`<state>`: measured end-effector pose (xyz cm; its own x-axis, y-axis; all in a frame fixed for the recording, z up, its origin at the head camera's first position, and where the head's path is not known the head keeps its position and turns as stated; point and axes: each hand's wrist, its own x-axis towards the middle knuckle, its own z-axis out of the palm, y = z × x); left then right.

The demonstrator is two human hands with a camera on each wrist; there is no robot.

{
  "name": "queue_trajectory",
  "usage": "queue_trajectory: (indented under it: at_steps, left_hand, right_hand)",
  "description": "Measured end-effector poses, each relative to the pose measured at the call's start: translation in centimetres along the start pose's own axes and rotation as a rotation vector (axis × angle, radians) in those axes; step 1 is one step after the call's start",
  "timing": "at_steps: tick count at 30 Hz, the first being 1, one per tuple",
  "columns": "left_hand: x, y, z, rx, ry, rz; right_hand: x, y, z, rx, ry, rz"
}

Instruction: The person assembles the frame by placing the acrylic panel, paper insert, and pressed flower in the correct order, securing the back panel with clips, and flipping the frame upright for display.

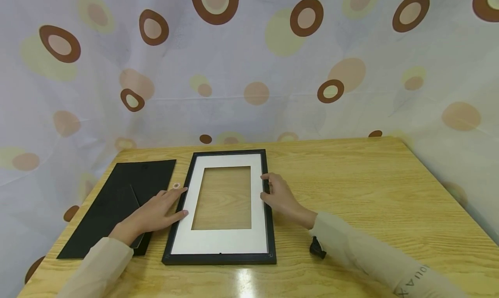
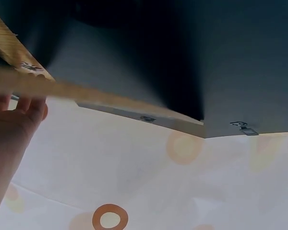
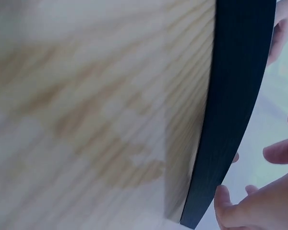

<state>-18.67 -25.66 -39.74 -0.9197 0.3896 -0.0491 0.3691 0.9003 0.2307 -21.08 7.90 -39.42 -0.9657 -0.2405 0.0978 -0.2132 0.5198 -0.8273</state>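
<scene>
A black picture frame lies flat on the table, with a white mat inside its border. Wood grain shows through the mat's rectangular window. My left hand touches the frame's left side, thumb and forefinger spread with the tips at its edge. At the right side, my right hand has its thumb and fingertips against the frame and the mat's margin. The right wrist view shows that hand beside the frame's dark outer edge.
Left of the frame lies a black backing board with a stand leg, partly under my left forearm. A small flower-shaped piece sits between board and frame. Small metal hardware shows on a dark panel. A patterned curtain hangs behind the table.
</scene>
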Motion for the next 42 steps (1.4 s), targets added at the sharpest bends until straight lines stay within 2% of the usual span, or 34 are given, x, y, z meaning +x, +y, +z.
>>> queue_trajectory:
  at_steps: [7, 13, 19, 26, 31, 42]
  left_hand:
    - [0.1, 0.2, -0.6, 0.061, -0.015, -0.001]
    - [0.2, 0.3, -1.5, 0.094, -0.018, -0.002]
    - [0.1, 0.2, -3.4, 0.162, 0.012, 0.049]
    - [0.8, -1.1, -4.8, 0.227, 0.053, 0.091]
    - [1.5, -2.3, -4.7, 0.217, 0.076, 0.106]
    - [2.9, -4.0, -3.0, 0.078, 0.050, 0.119]
  right_hand:
    - [0.2, 0.9, -0.7, -0.094, -0.061, -0.109]
    - [0.2, 1.9, -1.0, -0.181, -0.136, -0.161]
    - [0.3, 2.5, -1.3, -0.236, -0.199, -0.150]
    - [0.3, 2.5, -1.5, -0.267, -0.249, -0.140]
    - [0.2, 2.4, -1.7, -0.284, -0.267, -0.144]
    - [0.3, 2.6, -1.7, -0.303, -0.274, -0.127]
